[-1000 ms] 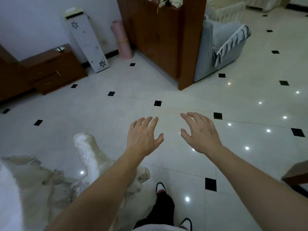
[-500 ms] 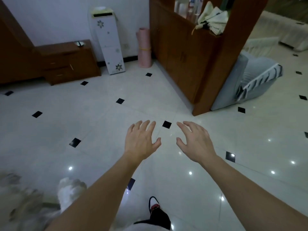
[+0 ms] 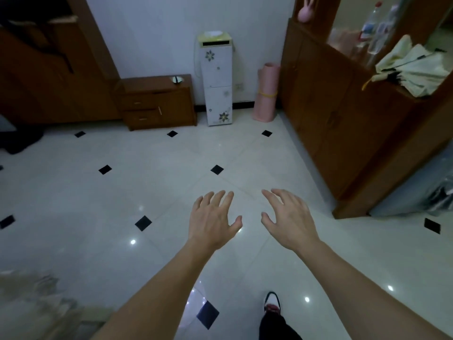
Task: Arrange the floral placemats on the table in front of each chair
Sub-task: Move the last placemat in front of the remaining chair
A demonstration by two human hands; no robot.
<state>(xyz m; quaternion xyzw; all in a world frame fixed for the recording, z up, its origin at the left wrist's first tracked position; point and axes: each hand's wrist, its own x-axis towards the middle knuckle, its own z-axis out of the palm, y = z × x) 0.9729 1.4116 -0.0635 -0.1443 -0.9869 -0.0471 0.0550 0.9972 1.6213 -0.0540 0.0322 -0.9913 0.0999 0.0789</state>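
Hands (image 3: 250,222) (bare, splayed) above glossy tiles (image 3: 73,204)

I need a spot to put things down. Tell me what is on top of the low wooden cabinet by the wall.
On the low wooden cabinet sits one small shiny dish near its right end. The dish's contents are too small to tell.

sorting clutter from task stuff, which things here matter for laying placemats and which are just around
For the job: left hand and right hand, both empty; no placemat or table clearly visible.

Just around: pink rolled mat, white floral cabinet, folded umbrella, low wooden drawers.
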